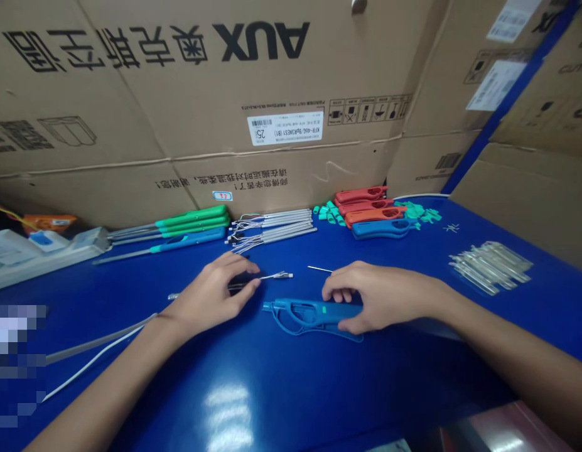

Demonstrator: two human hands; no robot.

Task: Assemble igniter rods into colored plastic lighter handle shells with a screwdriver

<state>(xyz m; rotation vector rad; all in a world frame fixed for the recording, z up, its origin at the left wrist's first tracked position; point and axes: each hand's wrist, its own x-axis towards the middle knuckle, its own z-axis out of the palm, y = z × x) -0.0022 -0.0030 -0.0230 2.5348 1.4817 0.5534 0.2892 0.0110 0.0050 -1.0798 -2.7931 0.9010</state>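
My left hand rests on the blue table, its fingers pinched on a thin metal tube with a wire tip that points right. My right hand grips the rear of a blue plastic lighter handle lying flat on the table, trigger loop toward the left. A short bare wire lies just beyond the right hand's fingers.
Along the back stand cardboard boxes. In front of them lie green and blue long lighters, a bundle of metal tubes, red and blue handle shells, small green parts and clear tubes at right.
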